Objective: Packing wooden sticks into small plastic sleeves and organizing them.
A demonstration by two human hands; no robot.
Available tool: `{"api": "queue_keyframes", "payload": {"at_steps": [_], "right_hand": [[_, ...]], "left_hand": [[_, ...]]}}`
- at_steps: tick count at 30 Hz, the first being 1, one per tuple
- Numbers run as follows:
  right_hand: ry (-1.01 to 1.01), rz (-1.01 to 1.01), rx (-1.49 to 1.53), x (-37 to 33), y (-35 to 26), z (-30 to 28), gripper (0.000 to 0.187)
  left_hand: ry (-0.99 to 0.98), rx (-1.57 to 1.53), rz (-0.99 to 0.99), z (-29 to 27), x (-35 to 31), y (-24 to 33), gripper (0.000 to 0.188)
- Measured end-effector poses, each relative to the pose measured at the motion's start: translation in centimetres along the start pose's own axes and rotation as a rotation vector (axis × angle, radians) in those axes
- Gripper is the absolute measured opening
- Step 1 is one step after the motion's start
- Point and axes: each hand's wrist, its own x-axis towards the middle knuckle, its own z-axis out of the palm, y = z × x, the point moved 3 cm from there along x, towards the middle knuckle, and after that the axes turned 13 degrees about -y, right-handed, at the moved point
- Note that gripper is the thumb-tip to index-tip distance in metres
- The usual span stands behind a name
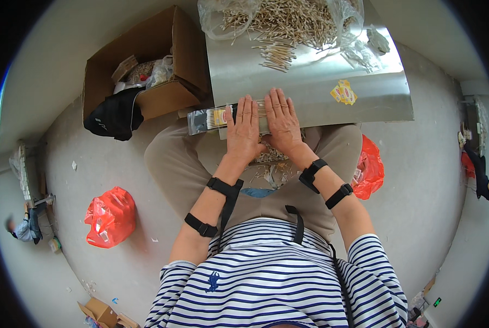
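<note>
Both of my hands lie flat, side by side, at the near edge of a shiny metal tabletop. Under my left hand is a long clear plastic packet of thin sticks that look like cotton swabs, with a yellow label inside. Its left end sticks out past my fingers. My right hand rests with fingers stretched over the packet's other end, mostly covering it. Farther back lie a small bunch of loose swabs and a large heap of swabs on clear plastic. Several yellow labels sit to the right.
An open cardboard box with bags inside stands left of the table, a black cloth over its edge. Loose swabs show below my hands, between my knees. Red plastic bags stand on the floor either side. Another person is far left.
</note>
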Motion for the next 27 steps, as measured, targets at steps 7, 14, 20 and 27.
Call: {"api": "queue_keyframes", "payload": {"at_steps": [7, 14, 20, 27], "right_hand": [[-0.001, -0.072, -0.02, 0.2, -0.4, 0.5, 0.113], [0.065, -0.087, -0.052, 0.3, -0.3, 0.8, 0.111], [0.055, 0.194, 0.059, -1.6, 1.2, -0.5, 0.119], [-0.017, 0.192, -0.053, -0.8, 0.6, 0.3, 0.12]], "left_hand": [[0.035, 0.003, 0.031, 0.1, -0.1, 0.1, 0.135], [0.141, 0.168, 0.012, 1.7, 1.0, 0.1, 0.136], [0.018, 0.109, -0.015, 0.7, 0.8, 0.6, 0.132], [-0.008, 0.091, -0.032, 0.6, 0.9, 0.8, 0.127]]}}
